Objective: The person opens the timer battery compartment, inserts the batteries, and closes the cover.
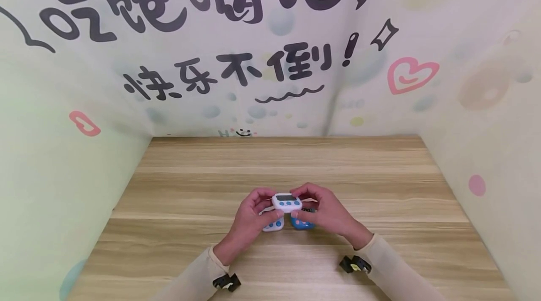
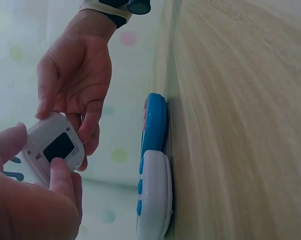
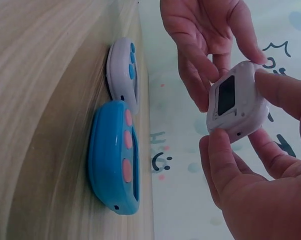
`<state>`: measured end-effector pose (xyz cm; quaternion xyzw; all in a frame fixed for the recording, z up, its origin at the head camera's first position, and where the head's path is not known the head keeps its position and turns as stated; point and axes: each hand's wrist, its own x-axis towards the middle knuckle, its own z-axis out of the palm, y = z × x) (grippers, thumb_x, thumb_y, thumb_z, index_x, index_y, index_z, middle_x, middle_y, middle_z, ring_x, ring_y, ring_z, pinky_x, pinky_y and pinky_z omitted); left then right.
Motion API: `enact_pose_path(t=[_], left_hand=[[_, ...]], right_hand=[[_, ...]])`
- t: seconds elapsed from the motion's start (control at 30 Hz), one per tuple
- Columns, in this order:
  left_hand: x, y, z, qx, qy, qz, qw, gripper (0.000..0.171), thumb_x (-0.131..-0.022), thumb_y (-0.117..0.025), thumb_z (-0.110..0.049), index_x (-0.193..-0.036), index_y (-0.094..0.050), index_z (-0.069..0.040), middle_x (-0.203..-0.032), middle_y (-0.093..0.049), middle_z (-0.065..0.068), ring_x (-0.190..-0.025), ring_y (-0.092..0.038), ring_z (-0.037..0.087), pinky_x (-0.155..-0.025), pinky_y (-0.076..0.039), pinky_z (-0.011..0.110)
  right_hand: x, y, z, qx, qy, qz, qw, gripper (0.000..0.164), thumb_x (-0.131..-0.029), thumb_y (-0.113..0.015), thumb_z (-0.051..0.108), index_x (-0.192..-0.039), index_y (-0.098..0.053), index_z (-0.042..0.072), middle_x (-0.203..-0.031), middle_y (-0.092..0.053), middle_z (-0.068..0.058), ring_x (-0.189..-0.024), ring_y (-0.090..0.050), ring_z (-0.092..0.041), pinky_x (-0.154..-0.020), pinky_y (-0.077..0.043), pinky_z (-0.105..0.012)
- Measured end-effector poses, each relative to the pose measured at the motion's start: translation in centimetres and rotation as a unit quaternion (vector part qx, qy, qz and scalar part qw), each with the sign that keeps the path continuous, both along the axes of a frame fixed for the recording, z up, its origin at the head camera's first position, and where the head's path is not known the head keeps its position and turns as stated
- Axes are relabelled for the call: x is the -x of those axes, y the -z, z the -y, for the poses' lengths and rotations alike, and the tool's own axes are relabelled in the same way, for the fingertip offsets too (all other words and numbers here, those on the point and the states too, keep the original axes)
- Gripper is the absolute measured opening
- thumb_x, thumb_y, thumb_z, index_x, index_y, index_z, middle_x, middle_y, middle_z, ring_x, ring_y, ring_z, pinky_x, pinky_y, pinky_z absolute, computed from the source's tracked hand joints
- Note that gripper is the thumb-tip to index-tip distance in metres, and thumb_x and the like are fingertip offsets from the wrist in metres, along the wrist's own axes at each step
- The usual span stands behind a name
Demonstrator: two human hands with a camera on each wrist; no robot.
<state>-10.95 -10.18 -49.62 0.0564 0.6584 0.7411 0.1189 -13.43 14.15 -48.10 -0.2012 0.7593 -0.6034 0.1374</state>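
Both hands hold a white digital timer point(image 1: 287, 203) with a grey screen and three blue buttons, raised above the table. My left hand point(image 1: 249, 214) pinches its left end between thumb and fingers, and my right hand point(image 1: 325, 207) pinches the right end. The wrist views show the timer's back point(image 2: 55, 145), with a dark rectangular panel in the middle. Beneath the hands lie a second white timer point(image 3: 121, 70) with blue buttons and a blue timer point(image 3: 110, 155) with pink buttons, side by side. In the head view the fingers partly cover both.
The wood-grain table point(image 1: 287, 160) is enclosed by pale printed walls point(image 1: 477, 118) at the back and both sides. Dark lettering and coloured spots decorate them. Each sleeve carries a small black wrist device point(image 1: 355, 264).
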Motion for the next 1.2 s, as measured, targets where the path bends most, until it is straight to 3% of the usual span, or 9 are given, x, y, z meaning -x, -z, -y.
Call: enact_pose_path(t=[0.13,0.37,0.53,0.7,0.83,0.97,1.2], left_hand=[[0.0,0.0,0.5,-0.005,0.016,0.002,0.9999,0.059,-0.09,-0.081,-0.003,-0.142,-0.054,-0.001,-0.146,-0.059,0.019,-0.129,-0.062,0.025,-0.1,-0.06,0.025],[-0.1,0.4,2.3,0.02,0.04,0.005,0.999,0.066,-0.091,-0.077,0.002,-0.151,-0.049,-0.002,-0.152,-0.054,0.019,-0.139,-0.057,0.031,-0.107,-0.057,0.027],[-0.4,0.4,3.9,0.065,0.032,0.006,0.9974,0.07,-0.09,-0.08,0.0,-0.153,-0.049,-0.003,-0.152,-0.055,0.019,-0.139,-0.057,0.035,-0.108,-0.056,0.028],[-0.7,0.3,5.3,0.12,0.007,0.002,0.9927,0.073,-0.088,-0.085,-0.005,-0.153,-0.05,-0.004,-0.148,-0.058,0.02,-0.136,-0.061,0.036,-0.103,-0.059,0.028],[-0.7,0.2,6.2,0.163,-0.015,-0.001,0.9865,0.072,-0.088,-0.085,-0.005,-0.152,-0.053,-0.008,-0.144,-0.061,0.017,-0.13,-0.064,0.034,-0.099,-0.061,0.027],[-0.8,0.2,6.9,0.224,-0.028,-0.02,0.974,0.07,-0.086,-0.086,-0.004,-0.149,-0.057,-0.01,-0.138,-0.064,0.013,-0.123,-0.068,0.029,-0.094,-0.063,0.026],[-1.2,0.4,8.3,0.29,-0.033,-0.035,0.9557,0.071,-0.083,-0.088,-0.002,-0.147,-0.06,-0.008,-0.124,-0.069,0.012,-0.105,-0.073,0.024,-0.087,-0.065,0.025]], right_hand=[[0.1,0.3,0.1,0.009,-0.017,-0.009,1.0,0.043,-0.09,-0.086,0.015,-0.129,-0.066,0.009,-0.13,-0.069,-0.012,-0.118,-0.067,-0.039,-0.1,-0.061,-0.03],[0.4,0.9,1.5,-0.011,-0.035,-0.046,0.998,0.048,-0.09,-0.086,0.012,-0.132,-0.062,0.008,-0.131,-0.066,-0.011,-0.119,-0.067,-0.032,-0.101,-0.062,-0.033],[0.5,0.9,3.2,-0.041,-0.042,-0.081,0.995,0.051,-0.088,-0.088,0.01,-0.131,-0.062,0.01,-0.129,-0.065,-0.008,-0.116,-0.068,-0.029,-0.099,-0.063,-0.041],[0.8,1.1,5.4,-0.077,-0.052,-0.088,0.992,0.052,-0.089,-0.087,0.014,-0.134,-0.062,0.012,-0.132,-0.066,-0.003,-0.114,-0.069,-0.02,-0.099,-0.063,-0.038],[1.2,1.2,6.9,-0.096,-0.061,-0.092,0.989,0.052,-0.089,-0.087,0.017,-0.135,-0.063,0.012,-0.131,-0.068,-0.001,-0.112,-0.069,-0.016,-0.099,-0.062,-0.031],[1.6,1.7,8.0,-0.112,-0.078,-0.111,0.984,0.052,-0.089,-0.088,0.017,-0.134,-0.063,0.011,-0.128,-0.067,0.0,-0.112,-0.068,-0.016,-0.098,-0.061,-0.026],[1.6,2.2,9.8,-0.156,-0.094,-0.158,0.971,0.052,-0.088,-0.089,0.024,-0.133,-0.064,0.012,-0.129,-0.068,-0.001,-0.114,-0.067,-0.015,-0.098,-0.06,-0.03]])
